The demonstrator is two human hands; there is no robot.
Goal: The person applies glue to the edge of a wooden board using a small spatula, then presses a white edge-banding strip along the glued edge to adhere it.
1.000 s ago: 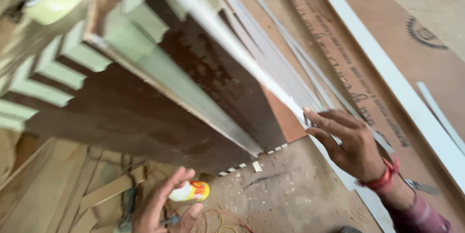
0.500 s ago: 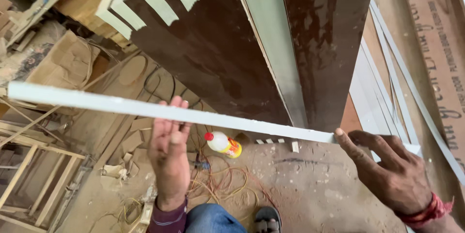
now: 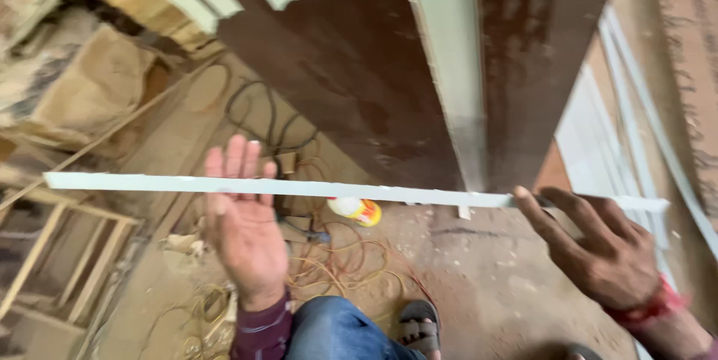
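A long thin white strip (image 3: 351,191) runs level across the view, from far left to the right. My right hand (image 3: 602,251), with a red band at the wrist, pinches the strip near its right end. My left hand (image 3: 243,222) is raised behind the strip, palm toward me, fingers straight and together; the strip crosses in front of its fingers, and whether it touches them is unclear. A dark brown board (image 3: 359,68) with a pale green upright (image 3: 449,68) rises just beyond the strip.
A yellow and white bottle (image 3: 357,210) lies on the dusty floor among tangled cables (image 3: 329,263). More white strips (image 3: 613,143) lie at the right. Wooden frames (image 3: 67,248) and a sack (image 3: 90,91) stand at the left. My knee in jeans (image 3: 336,330) and a sandal (image 3: 419,322) show below.
The view has swung left and down. The strip has come off the board's edge and now hangs level in front of me. My left hand has risen behind it.
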